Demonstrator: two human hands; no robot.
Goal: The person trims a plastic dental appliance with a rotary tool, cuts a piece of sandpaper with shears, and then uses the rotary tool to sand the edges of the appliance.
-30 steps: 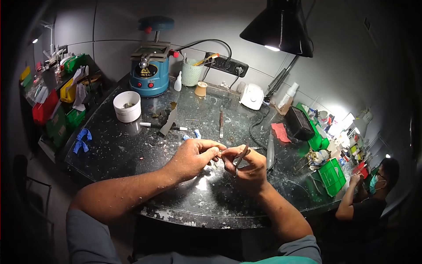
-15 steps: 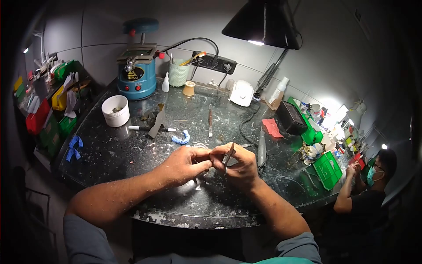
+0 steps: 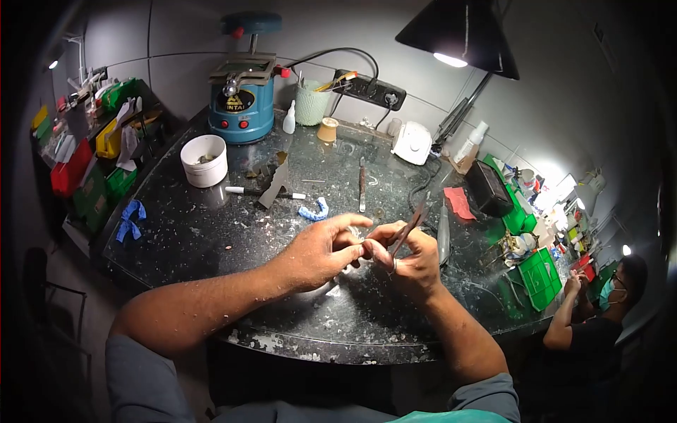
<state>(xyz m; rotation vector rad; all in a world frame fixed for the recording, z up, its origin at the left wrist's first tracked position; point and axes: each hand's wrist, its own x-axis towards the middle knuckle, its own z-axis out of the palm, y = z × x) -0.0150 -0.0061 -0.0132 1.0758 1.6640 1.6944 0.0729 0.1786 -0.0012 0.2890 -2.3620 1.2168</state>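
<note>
My right hand (image 3: 417, 266) is closed around a pair of metal scissors (image 3: 409, 231); the blades point up and away, and a finger ring shows by the thumb. My left hand (image 3: 316, 252) meets it at the fingertips, its index finger lifted and the other fingers closed by the thumb. Something small and pale is partly visible between the hands, too hidden to name. Just beyond the left hand lies a blue horseshoe-shaped dental piece (image 3: 313, 210). A knife-like tool with a brown handle (image 3: 362, 185) lies farther back.
A blue machine (image 3: 242, 106), a white tub (image 3: 204, 161) and a green cup of tools (image 3: 311, 104) stand at the back left. A marker (image 3: 237, 190), blue scraps (image 3: 130, 220) and a red sheet (image 3: 460, 203) lie about. A lamp (image 3: 458, 35) hangs above; a masked person (image 3: 599, 310) sits at right.
My left index finger has lifted away from the thumb. The scissors have swung with my right hand, tips now farther up and right. The whole view has shifted slightly.
</note>
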